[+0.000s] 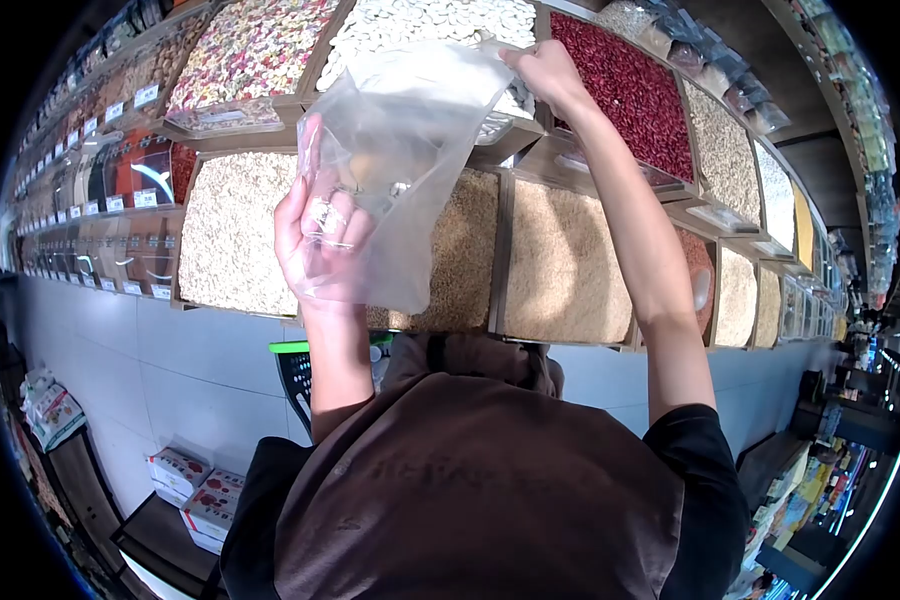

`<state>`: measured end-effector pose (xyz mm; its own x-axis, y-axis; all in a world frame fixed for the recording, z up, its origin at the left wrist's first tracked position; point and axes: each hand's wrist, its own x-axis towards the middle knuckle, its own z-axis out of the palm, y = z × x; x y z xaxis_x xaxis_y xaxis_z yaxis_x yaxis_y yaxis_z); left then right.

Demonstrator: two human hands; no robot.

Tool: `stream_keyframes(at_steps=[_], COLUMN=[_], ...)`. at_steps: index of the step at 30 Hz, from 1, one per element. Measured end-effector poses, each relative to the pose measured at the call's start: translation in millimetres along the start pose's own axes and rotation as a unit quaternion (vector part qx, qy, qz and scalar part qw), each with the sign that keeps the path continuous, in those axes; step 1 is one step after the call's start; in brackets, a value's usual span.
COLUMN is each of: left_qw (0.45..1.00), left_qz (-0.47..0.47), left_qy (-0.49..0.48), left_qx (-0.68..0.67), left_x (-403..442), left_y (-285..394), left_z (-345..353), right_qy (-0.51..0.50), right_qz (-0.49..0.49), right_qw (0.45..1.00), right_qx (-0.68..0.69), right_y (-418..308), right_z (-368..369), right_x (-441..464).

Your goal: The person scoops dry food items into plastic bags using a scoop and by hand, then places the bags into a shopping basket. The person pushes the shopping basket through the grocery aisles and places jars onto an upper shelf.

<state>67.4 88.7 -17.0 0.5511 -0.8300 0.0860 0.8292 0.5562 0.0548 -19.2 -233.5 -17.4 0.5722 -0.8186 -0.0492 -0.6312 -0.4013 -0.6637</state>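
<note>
A clear plastic bag (410, 130) is spread between my two hands, above the bins of dry goods. My right hand (548, 75) pinches its upper right corner between closed fingers. On the other side, my left hand (315, 225) grips the bag with several fingers curled and one pointing up; the film covers part of these fingers. I cannot tell whether that hand is inside the bag or behind it. Behind the bag lie a bin of white beans (440, 22) and a bin of brown grain (465, 240), both partly hidden. Red beans (620, 95) fill the bin beside my right forearm.
Pale grain bins (235, 230) (565, 250) stand in the near row, with a bin of mixed coloured pieces (250, 50) behind. A green-rimmed basket (290, 348) is by my left arm. Boxes (213, 505) sit low at the left on the grey floor (190, 345).
</note>
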Motion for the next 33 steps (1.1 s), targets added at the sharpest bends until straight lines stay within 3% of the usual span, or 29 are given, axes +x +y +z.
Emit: stream_keyframes(at_steps=[3, 5, 15, 25, 27, 32, 33], left_qw=[0.999, 1.0, 0.999, 0.998, 0.994, 0.985, 0.99], left_qz=[-0.015, -0.014, -0.036, -0.043, -0.017, -0.031, -0.033], left_qy=[-0.03, -0.01, 0.014, -0.008, 0.095, 0.143, 0.111], left_qx=[0.015, 0.018, -0.023, 0.035, 0.048, 0.091, 0.083], left_x=[-0.1, -0.7, 0.4, -5.8, -4.7, -1.7, -2.6], left_y=[-0.9, -2.0, -2.2, -12.9, -17.1, -20.5, -21.1], left_z=[-0.7, 3.3, 7.6, 14.2, 22.8, 19.4, 16.8], right_qy=[-0.032, 0.039, 0.058, 0.023, 0.006, -0.04, -0.055], right_qz=[0.062, 0.02, -0.006, -0.019, -0.035, -0.052, -0.036], right_qw=[0.997, 0.997, 0.97, 0.959, 0.957, 0.95, 0.951], right_qx=[0.033, 0.062, 0.238, 0.283, 0.288, 0.304, 0.301], right_y=[7.3, 32.2, 20.0, -0.7, -1.3, -13.7, -20.7], right_z=[3.7, 15.5, -23.2, -95.4, -111.6, -151.2, -157.7], right_x=[-12.8, -11.8, -77.1, -136.3, -148.5, -179.4, -185.2])
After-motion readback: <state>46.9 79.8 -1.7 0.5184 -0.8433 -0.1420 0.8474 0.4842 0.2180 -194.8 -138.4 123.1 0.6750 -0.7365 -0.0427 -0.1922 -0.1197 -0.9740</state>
